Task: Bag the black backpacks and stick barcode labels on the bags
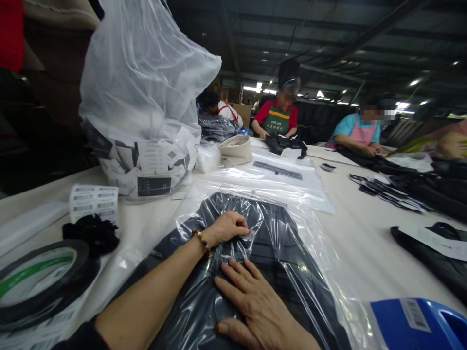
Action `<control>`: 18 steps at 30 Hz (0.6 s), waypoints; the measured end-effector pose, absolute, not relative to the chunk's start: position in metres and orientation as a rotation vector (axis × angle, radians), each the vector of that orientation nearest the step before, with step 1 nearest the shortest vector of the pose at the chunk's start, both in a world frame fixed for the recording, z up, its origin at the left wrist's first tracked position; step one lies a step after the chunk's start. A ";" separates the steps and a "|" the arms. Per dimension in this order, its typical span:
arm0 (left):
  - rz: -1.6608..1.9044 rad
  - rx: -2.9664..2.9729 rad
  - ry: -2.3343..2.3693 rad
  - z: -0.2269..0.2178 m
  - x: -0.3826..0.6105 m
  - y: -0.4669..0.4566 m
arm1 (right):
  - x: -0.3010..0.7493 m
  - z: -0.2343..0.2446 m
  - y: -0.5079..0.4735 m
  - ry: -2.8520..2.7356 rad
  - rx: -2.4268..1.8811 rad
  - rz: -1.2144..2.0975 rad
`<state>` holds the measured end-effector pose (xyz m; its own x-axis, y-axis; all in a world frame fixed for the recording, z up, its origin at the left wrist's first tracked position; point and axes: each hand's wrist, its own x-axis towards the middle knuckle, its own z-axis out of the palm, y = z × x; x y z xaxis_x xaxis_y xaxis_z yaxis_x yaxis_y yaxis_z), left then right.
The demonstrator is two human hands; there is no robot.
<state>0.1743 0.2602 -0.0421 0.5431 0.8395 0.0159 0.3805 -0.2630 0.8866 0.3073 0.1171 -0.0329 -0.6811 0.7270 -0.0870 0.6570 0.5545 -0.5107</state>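
Observation:
A dark folded garment (277,243) lies in a clear plastic bag (310,253) on the white table (357,243) in front of me. My left hand (228,227), with a bead bracelet on its wrist, rests on the bagged garment with its fingers curled and pinched on the plastic. My right hand (251,301) lies flat on the bag nearer to me, fingers stretched out and pressing down.
A large white sack of tags (146,126) stands at the back left. Barcode labels (94,201), black cords (91,233) and a tape roll (40,282) lie at left. A blue tool (416,323) sits at the lower right. Other people work across the table among dark garments (419,189).

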 end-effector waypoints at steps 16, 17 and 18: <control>0.617 2.060 1.140 -0.051 0.177 0.262 | 0.307 -0.036 0.118 -2.633 -1.162 0.676; 0.619 2.072 1.150 -0.052 0.177 0.261 | 0.307 -0.036 0.117 -2.633 -1.161 0.670; 0.620 2.084 1.158 -0.052 0.177 0.261 | 0.307 -0.036 0.117 -2.634 -1.163 0.668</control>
